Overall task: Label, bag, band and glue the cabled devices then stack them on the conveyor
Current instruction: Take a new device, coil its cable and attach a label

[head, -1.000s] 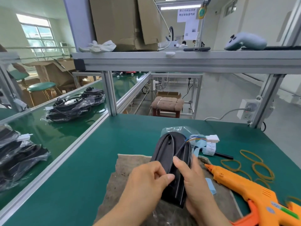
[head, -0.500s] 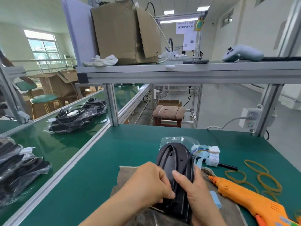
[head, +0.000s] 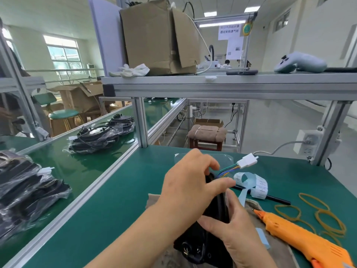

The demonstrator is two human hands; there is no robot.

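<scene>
1. Cardboard box (head: 158, 35), on the shelf high beyond both hands: cables poke out, the rest is hidden.
2. Bagged devices (head: 100, 135), well left of the left hand (head: 191, 182) on the conveyor (head: 81, 167); likely finished.
3. Black device (head: 212, 238) stands on edge. The left hand curls over its top and the right hand (head: 231, 231) clasps its side, probably steadying it for bagging.
4. White connector (head: 248, 161) hangs free just past the left fingertips.

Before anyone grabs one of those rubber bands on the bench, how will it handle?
The rubber bands lie as thin, flat, uneven loops, so one probably goes limp and weighs almost nothing. Some touch, so lifting one may drag a neighbour. Flat on the green bench mat, they likely need a fingertip pinch.
</scene>
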